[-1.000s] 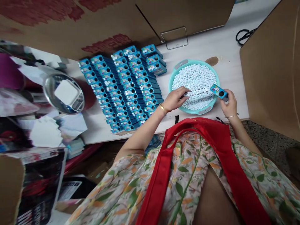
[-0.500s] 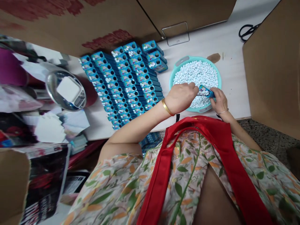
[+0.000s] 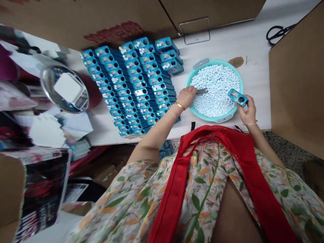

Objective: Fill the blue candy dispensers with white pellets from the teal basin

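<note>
A teal basin (image 3: 199, 63) full of small white-blue pellets (image 3: 215, 86) sits on the white table (image 3: 253, 71). My left hand (image 3: 186, 97) is at the basin's left rim, closed on a small metal scoop (image 3: 201, 90) that rests on the pellets. My right hand (image 3: 247, 109) is at the basin's right rim and grips a small blue box (image 3: 237, 97) with a round hole in its face. Several rows of the same blue boxes (image 3: 134, 84) stand packed together left of the basin.
Cardboard walls stand behind the table (image 3: 101, 17) and at the right (image 3: 296, 77). Black scissors (image 3: 278, 32) lie at the far right, a wire handle (image 3: 196, 30) at the back. A steel bowl on a scale (image 3: 64, 89) and loose papers (image 3: 53, 130) crowd the left.
Half a second ago both hands met over the basin at the blue box. Now they have parted: the left went to the left rim with the scoop, the right drew back with the box.
</note>
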Action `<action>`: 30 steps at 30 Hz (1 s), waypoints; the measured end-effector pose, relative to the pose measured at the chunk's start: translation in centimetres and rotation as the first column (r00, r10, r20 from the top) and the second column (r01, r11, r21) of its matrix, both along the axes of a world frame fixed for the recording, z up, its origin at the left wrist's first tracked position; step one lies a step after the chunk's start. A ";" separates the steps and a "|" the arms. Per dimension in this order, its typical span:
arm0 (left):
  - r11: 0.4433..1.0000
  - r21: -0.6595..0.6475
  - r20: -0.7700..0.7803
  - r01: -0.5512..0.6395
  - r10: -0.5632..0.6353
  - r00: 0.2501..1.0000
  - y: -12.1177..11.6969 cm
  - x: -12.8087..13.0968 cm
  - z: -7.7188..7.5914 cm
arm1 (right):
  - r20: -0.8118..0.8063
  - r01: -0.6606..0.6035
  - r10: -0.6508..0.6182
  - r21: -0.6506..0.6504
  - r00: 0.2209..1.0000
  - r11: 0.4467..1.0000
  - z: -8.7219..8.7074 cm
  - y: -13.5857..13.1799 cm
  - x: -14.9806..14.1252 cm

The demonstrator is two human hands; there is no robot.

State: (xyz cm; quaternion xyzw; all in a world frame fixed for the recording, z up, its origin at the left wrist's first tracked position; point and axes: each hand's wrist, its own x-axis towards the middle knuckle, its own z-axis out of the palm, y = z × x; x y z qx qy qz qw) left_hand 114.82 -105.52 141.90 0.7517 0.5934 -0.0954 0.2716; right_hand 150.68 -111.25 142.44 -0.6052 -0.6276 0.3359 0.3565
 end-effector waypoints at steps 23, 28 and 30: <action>0.977 0.123 0.494 0.174 -0.213 0.843 -0.3 1.8 6.1 | 0.109 0.027 -0.029 0.024 0.994 0.999 1.1 -0.3 -0.5; 0.952 0.160 0.397 0.260 -0.303 0.866 0.2 2.6 10.7 | 0.183 -0.117 0.114 0.004 0.976 0.993 0.6 0.4 -2.4; 0.948 0.152 0.327 0.280 -0.316 0.891 0.4 3.2 11.9 | 0.192 -0.151 0.150 -0.008 0.970 0.988 0.5 0.5 -3.0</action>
